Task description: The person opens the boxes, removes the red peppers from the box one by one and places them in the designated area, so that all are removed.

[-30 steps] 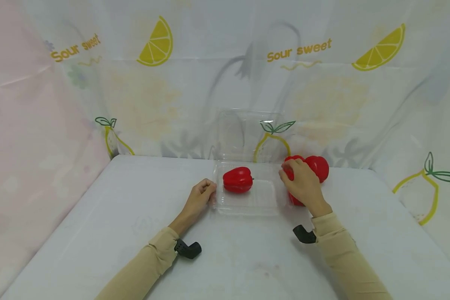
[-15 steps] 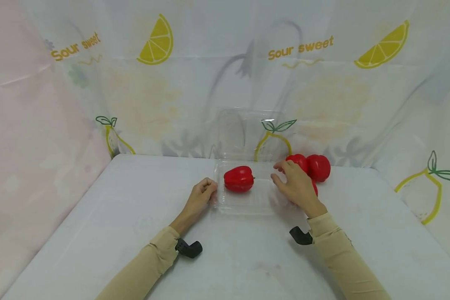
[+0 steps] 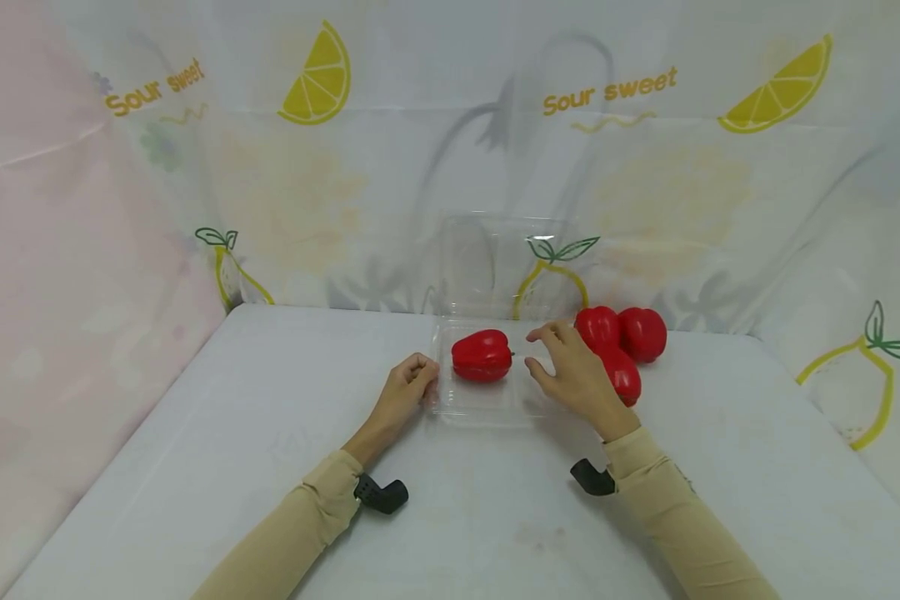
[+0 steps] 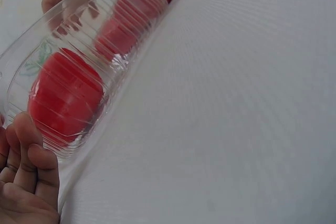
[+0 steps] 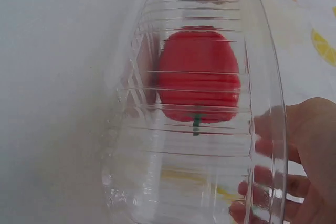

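Note:
A clear plastic clamshell container (image 3: 487, 410) stands with its lid raised against the backdrop. One red bell pepper (image 3: 482, 357) with a green stem lies in the left part of its tray; it also shows through the ridged wall in the right wrist view (image 5: 199, 74). My left hand (image 3: 407, 385) pinches the container's left rim with curled fingers. Over the tray's right half, my right hand (image 3: 570, 371) has thumb and fingers spread apart, nothing between them. To the right of that hand lie three more red bell peppers (image 3: 642, 335), close together.
A white-covered table (image 3: 285, 400) spreads under everything. Behind it hangs a pale curtain (image 3: 405, 150) with lemon prints, and another pinkish cloth (image 3: 82, 250) closes the left side. Black wrist cameras (image 3: 381, 495) project from both sleeves.
My right hand has drawn away from the peppers on the right and moved left over the container, leaving those peppers more exposed. My left hand stays at the container's left rim.

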Action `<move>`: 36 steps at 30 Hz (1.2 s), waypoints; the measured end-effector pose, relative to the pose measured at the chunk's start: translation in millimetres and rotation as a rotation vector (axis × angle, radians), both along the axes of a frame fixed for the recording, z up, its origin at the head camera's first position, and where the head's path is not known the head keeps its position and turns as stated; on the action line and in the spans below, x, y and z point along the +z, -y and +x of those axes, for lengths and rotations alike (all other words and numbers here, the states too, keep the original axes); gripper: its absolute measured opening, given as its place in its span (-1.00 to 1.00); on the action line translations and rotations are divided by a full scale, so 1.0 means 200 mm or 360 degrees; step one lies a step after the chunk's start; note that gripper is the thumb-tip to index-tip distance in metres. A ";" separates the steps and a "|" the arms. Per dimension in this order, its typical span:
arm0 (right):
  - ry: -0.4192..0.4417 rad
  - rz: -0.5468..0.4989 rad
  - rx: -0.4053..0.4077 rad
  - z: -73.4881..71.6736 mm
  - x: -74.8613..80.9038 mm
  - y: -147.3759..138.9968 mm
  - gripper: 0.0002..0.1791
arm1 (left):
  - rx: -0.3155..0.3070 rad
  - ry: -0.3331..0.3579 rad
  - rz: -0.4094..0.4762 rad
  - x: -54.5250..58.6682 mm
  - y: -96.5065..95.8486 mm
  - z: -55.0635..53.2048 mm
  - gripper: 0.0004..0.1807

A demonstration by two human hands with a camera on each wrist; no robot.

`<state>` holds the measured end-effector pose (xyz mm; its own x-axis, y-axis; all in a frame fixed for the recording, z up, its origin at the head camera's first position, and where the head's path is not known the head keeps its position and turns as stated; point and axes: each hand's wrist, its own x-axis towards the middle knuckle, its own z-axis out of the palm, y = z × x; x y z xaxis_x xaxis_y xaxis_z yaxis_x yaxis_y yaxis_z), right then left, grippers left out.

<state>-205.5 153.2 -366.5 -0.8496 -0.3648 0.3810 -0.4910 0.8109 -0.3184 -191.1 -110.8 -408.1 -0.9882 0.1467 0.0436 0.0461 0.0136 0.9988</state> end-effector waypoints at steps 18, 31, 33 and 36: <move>-0.0068 0.0176 0.0316 0.00 -0.06 0.09 -0.42 | 0.0000 0.0010 -0.0002 -0.01 0.00 0.01 -0.75; -0.0127 0.0209 0.0352 -0.01 -0.07 0.20 -0.42 | -0.0003 -0.0008 -0.0024 -0.01 0.01 0.01 -0.77; -0.0134 0.0205 0.0349 -0.03 -0.07 0.22 -0.44 | -0.0003 -0.0027 -0.0039 0.00 0.01 0.00 -0.77; -0.0123 0.0218 0.0336 -0.05 -0.06 0.25 -0.44 | -0.0011 -0.0031 -0.0035 0.01 0.01 0.00 -0.78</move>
<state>-214.6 102.7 -379.3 -0.7192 -0.5837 0.3768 -0.6727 0.7206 -0.1677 -190.8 -112.0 -405.7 -0.9861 0.1550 0.0594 0.0656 0.0352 0.9972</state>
